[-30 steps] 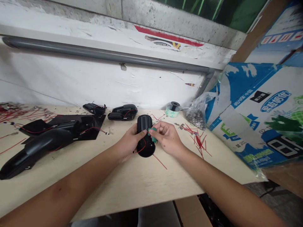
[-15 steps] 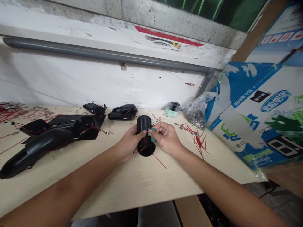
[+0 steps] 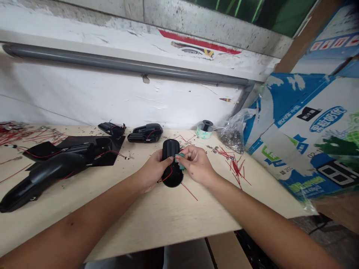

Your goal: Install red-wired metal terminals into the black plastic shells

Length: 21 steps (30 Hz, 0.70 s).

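My left hand (image 3: 153, 172) grips a black plastic housing (image 3: 170, 155) upright on the board, with a red wire (image 3: 166, 178) looped across its lower, rounded end. My right hand (image 3: 196, 165) pinches a small green piece (image 3: 181, 161) against the housing's right side. Its fingers cover most of the green piece, so its exact form is hidden. The lower end of the housing seems to rest on or just above the board; I cannot tell which.
Several black housings with red wires (image 3: 145, 133) lie on the pale wooden board (image 3: 168, 220), some on a black sheet (image 3: 112, 157). Cut red wires (image 3: 237, 168) lie to the right. Behind stand a wire spool (image 3: 204, 129) and a bag of metal bits (image 3: 231, 137). A printed carton (image 3: 303, 138) leans at right.
The housing sits slightly lower and closer in my left hand, and my right hand has shifted with it. The green piece stays pinched against the housing.
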Tool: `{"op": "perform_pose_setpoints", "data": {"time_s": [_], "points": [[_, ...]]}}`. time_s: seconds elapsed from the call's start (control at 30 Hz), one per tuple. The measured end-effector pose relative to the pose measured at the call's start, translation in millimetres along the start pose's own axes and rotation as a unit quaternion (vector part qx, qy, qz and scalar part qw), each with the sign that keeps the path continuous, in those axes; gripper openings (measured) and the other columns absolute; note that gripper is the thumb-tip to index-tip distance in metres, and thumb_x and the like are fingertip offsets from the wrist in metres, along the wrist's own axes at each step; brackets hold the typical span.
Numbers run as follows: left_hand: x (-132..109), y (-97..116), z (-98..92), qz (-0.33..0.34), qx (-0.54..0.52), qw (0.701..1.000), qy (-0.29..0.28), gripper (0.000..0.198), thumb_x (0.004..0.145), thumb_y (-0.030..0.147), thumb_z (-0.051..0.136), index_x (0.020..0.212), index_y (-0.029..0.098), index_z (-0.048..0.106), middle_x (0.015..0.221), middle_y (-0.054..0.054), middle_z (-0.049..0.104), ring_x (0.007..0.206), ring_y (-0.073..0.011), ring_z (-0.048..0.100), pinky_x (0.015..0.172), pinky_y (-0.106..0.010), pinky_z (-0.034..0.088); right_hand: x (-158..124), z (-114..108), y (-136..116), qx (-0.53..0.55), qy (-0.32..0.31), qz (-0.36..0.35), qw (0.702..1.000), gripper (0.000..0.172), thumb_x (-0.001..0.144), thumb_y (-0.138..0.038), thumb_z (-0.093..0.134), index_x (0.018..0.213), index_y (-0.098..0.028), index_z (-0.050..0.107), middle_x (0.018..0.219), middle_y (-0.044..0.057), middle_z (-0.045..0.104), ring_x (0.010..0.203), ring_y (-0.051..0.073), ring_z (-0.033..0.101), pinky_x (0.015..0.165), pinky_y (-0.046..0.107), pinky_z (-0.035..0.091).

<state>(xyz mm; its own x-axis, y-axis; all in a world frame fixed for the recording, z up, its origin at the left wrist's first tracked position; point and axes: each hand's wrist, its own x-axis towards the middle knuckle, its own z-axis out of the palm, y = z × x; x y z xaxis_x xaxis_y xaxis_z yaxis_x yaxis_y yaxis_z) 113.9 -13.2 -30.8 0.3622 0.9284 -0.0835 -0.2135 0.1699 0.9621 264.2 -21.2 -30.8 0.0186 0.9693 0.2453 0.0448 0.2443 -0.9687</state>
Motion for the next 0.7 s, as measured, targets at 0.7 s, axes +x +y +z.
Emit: {"op": "perform_pose_setpoints", "data": {"time_s": [0.7], "points": [[3.7, 21.0, -10.7, -0.002, -0.162, 0.987, 0.012, 0.023, 0.089, 0.03, 0.063, 0.109, 0.018, 0.06, 0.102, -0.009, 0.071, 0.093, -0.0235, 0.067, 0.084, -0.037, 0.052, -4.0, -10.6, -7.7, 0.082, -0.182, 0.121, 0.972, 0.044, 0.08, -0.055, 0.072, 0.069, -0.016, 0.055, 0.06, 0.0, 0.056, 0.039, 0.006, 0.036, 0.037, 0.022, 0.023]]}}
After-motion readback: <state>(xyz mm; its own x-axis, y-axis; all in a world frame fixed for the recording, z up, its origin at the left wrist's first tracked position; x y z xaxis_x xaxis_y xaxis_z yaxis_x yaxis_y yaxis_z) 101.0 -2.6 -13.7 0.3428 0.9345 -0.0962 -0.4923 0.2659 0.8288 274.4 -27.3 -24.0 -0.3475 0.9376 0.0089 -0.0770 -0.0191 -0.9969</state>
